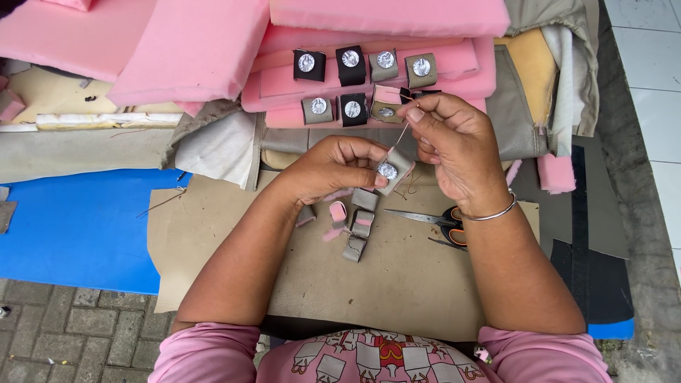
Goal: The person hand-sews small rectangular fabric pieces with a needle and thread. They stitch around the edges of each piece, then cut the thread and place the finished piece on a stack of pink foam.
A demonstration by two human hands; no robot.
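Where the tan leatherette sheet (397,276) is spread over the lap, open room is left at its near and left parts, beyond which a blue mat (78,227) and a grey brick paving (78,333) are seen. The far edge of the working area is closed off by stacked pink foam slabs (191,50), and a dark strip (589,262) bounds the right side. No true container is present; the lower foam slab serves as a shelf, and on it seven small folded fabric tabs with round silver discs (352,108), some black and some grey, are set in two rows. On the sheet, just below the hands, a loose cluster of grey and pink folded scraps (355,223) is laid, and orange-handled scissors (433,220) are placed to its right, blades pointing left.

The left hand (333,167) is curled, fingers closed around a small grey fabric tab bearing a silver disc (392,169), which is held upright above the sheet's far edge. The right hand (454,142) is raised just beside it, thumb and forefinger pinched on a thin sewing needle (403,131) slanting down to the tab. A silver bangle (489,213) is worn on the right wrist. Both forearms are angled inward from pink sleeves.
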